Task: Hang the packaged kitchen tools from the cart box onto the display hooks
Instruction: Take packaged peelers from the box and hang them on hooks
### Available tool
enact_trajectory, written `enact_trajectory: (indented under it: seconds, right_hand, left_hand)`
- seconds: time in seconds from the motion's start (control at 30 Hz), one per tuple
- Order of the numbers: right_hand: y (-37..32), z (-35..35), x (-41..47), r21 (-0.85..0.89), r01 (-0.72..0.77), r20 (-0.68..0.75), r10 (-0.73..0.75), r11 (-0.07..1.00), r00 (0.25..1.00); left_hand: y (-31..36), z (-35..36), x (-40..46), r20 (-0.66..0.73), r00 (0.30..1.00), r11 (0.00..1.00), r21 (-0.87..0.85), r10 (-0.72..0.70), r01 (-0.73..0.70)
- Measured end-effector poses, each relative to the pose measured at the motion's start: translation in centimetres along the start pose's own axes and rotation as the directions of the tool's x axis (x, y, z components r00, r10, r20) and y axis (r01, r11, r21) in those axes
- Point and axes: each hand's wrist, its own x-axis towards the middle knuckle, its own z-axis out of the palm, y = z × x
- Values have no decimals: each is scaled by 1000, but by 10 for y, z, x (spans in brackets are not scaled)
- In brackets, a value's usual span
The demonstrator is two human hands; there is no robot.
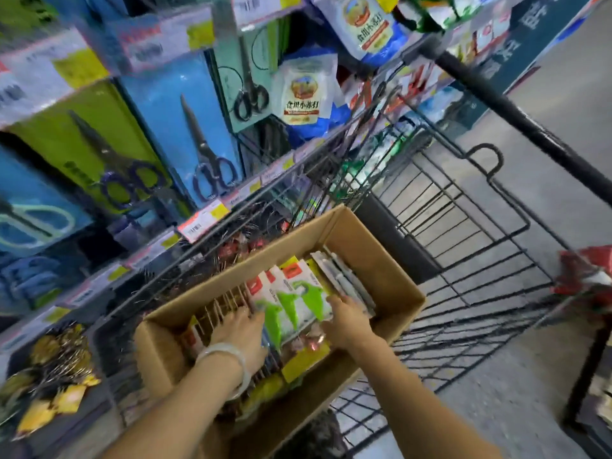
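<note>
While both your hands reach into the cardboard box (381, 260) in the cart (463, 226), your right hand (347, 321) grips the green-tool packages (294, 299) (fingertips hidden behind them); your left hand (243, 329) rests flat beside, fingers straight. Hanging scissors packs (185, 127) are blurred.

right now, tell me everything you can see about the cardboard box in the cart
The cardboard box is plain brown, open-topped, and sits tilted in the black wire cart. It is packed with upright carded packs, including the green-tool packs. The left hand and right hand both reach inside, touching the packs.
</note>
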Motion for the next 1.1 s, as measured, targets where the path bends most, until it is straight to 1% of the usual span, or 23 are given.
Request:
enact_trajectory:
  seconds: [0.1,0.17,0.2,0.23,0.3,0.4,0.47,0.6,0.7,0.83,0.9,1.03,1.1]
  right_hand:
    - [26,-7,36,14,7,76,-8,1000,997]
    - [44,-4,65,-13,-20,143,22,1000,989]
    - [49,-5,76,-42,-9,160,15,999,987]
    - [58,-1,90,-58,-20,181,30,998,983]
    - [69,3,109,-4,-95,205,94,995,974]
    - [88,19,140,82,-185,142,172,979,975]
    - [96,28,158,132,-209,121,194,969,974]
    - [89,16,169,190,-286,189,251,939,949]
    - [89,17,180,207,-292,172,259,934,950]
    - [88,20,182,170,-290,150,266,942,952]
    - [89,21,182,187,-277,134,255,942,957]
    - [91,17,182,330,-284,145,249,900,958]
    - [91,13,182,382,-295,175,244,876,954]
  left_hand:
    - [21,-1,25,32,999,999,-31,-27,28]
    - [31,1,40,53,998,997,-56,-41,43]
    - [35,3,48,66,997,996,-72,-48,53]
    - [39,5,55,85,995,994,-90,-59,66]
    - [47,11,69,124,989,989,-115,-82,96]
    - [56,18,86,168,981,985,-124,-101,123]
    - [60,22,93,163,981,981,-143,-105,129]
    - [66,28,101,121,989,962,-250,-85,113]
    - [68,29,104,110,990,942,-313,-92,123]
    - [72,30,104,119,988,934,-334,-94,129]
    - [73,33,103,126,987,931,-338,-99,136]
    - [76,33,102,124,986,928,-343,-107,144]
    - [77,33,102,121,986,925,-351,-111,147]
